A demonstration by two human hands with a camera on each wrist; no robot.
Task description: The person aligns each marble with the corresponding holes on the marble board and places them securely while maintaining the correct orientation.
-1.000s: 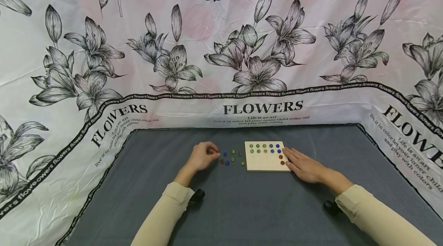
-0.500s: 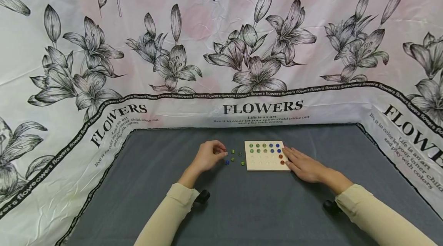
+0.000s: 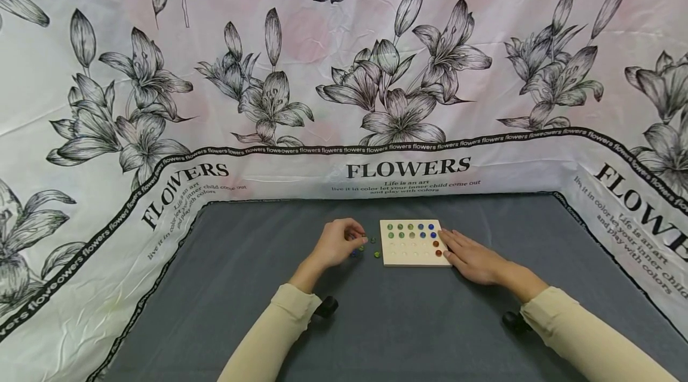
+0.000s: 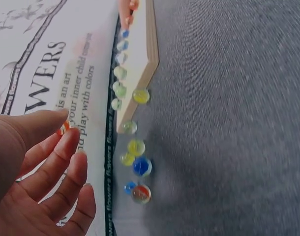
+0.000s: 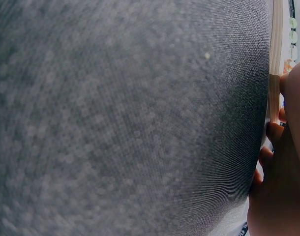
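Grey table (image 3: 408, 322): left hand (image 3: 337, 243) pinches a marble (image 4: 63, 129) above loose marbles (image 4: 136, 166); right hand (image 3: 472, 258), fingers straight, rests flat against the board (image 3: 414, 243).

Table under grey cloth (image 3: 408, 322): wooden peg board (image 3: 414, 243) with seated marbles near centre; loose marbles (image 3: 371, 247) on cloth just left of board.

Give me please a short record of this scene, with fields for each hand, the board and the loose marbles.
left hand: pinches an orange marble, above the loose marbles
right hand: lies flat against the board's right edge
wooden board: green, blue and orange marbles in its holes, many holes free
loose marbles: on the grey cloth, left of the board
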